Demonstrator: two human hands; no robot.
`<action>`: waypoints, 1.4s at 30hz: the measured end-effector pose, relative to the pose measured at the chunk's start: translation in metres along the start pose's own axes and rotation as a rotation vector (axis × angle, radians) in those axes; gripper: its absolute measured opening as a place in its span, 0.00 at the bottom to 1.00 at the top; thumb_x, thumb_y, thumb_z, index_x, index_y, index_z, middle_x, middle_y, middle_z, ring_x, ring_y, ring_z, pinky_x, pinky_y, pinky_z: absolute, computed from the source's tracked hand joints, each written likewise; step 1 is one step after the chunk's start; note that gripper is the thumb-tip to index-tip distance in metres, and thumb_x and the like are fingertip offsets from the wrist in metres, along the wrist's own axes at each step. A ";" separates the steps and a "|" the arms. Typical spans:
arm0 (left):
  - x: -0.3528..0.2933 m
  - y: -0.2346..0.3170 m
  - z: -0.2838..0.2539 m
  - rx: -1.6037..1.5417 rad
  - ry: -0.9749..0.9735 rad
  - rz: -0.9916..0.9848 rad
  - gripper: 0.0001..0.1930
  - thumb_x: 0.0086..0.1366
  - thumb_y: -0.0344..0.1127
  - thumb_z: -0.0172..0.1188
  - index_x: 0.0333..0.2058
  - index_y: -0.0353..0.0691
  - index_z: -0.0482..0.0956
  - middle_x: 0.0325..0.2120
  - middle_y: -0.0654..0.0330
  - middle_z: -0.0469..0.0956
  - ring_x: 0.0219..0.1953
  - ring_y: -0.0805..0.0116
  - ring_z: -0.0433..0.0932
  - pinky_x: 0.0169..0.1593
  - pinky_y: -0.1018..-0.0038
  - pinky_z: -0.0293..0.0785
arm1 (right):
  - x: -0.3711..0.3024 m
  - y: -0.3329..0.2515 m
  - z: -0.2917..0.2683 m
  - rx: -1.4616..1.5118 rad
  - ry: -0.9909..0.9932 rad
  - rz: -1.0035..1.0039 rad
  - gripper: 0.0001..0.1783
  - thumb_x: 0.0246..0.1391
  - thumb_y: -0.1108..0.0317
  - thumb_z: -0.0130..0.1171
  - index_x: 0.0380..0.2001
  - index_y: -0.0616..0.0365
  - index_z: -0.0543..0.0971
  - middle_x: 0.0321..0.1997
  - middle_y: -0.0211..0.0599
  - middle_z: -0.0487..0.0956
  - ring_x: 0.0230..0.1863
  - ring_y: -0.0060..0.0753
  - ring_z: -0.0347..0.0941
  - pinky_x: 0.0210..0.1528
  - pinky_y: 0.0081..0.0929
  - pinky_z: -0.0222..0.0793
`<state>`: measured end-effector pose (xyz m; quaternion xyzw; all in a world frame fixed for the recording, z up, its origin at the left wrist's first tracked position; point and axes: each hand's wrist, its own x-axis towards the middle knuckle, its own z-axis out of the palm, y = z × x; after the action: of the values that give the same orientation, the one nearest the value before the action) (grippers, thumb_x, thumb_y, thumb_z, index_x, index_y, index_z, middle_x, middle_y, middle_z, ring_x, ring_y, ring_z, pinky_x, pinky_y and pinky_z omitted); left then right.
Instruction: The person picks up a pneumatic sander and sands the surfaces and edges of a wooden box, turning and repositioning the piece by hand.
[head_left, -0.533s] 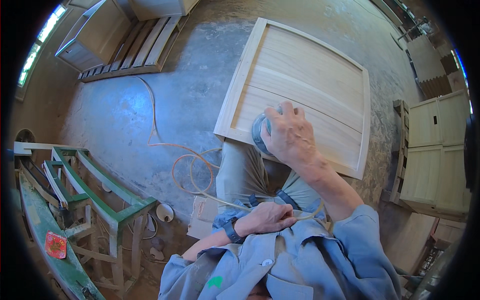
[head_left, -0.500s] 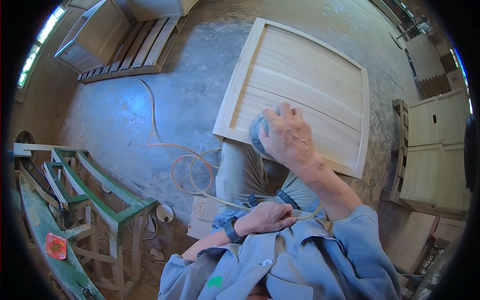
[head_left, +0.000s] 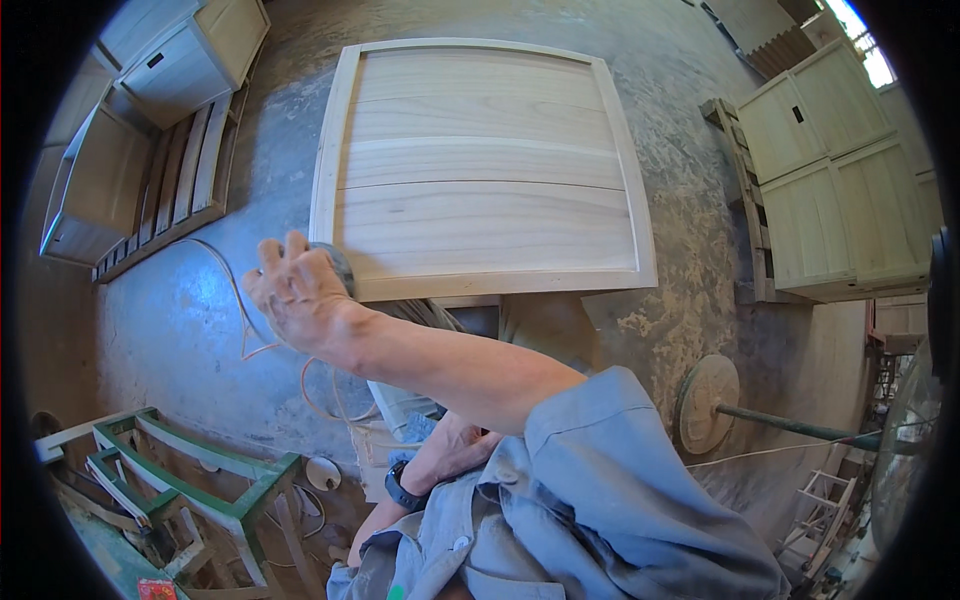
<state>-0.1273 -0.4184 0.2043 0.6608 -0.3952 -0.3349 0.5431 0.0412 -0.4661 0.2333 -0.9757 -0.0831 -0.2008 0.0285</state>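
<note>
Clasps the round tool from above in the right hand, presumably to keep it level at the corner of the panel; cannot tell the grip of the left hand.

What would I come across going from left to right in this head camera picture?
Slatted wooden pallet, the person's right hand on a round tool, framed wooden panel, round disc on a pole, pale cabinet front.
</note>
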 end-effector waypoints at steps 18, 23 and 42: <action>0.027 0.006 0.007 0.253 -0.498 -0.088 0.19 0.68 0.50 0.54 0.34 0.37 0.76 0.26 0.48 0.80 0.31 0.46 0.80 0.35 0.55 0.74 | -0.154 0.139 -0.099 -0.116 -0.136 0.484 0.14 0.45 0.67 0.64 0.37 0.58 0.78 0.42 0.51 0.71 0.36 0.50 0.74 0.25 0.41 0.73; 0.011 0.003 0.008 0.204 -0.390 -0.089 0.15 0.69 0.46 0.55 0.39 0.39 0.76 0.25 0.48 0.80 0.30 0.46 0.80 0.34 0.57 0.73 | -0.113 0.109 -0.032 0.040 0.337 0.162 0.11 0.45 0.70 0.61 0.36 0.55 0.77 0.36 0.50 0.72 0.34 0.50 0.73 0.24 0.43 0.71; 0.062 0.009 0.028 0.268 -0.567 -0.077 0.19 0.68 0.50 0.54 0.38 0.37 0.76 0.27 0.47 0.81 0.32 0.45 0.81 0.36 0.55 0.75 | -0.194 0.194 -0.112 -0.217 -0.178 0.654 0.12 0.52 0.63 0.61 0.38 0.57 0.78 0.43 0.50 0.72 0.37 0.46 0.73 0.30 0.40 0.74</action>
<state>-0.1239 -0.4869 0.2069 0.6212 -0.5465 -0.4710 0.3061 -0.1446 -0.6967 0.2548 -0.9617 0.2533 -0.1030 -0.0198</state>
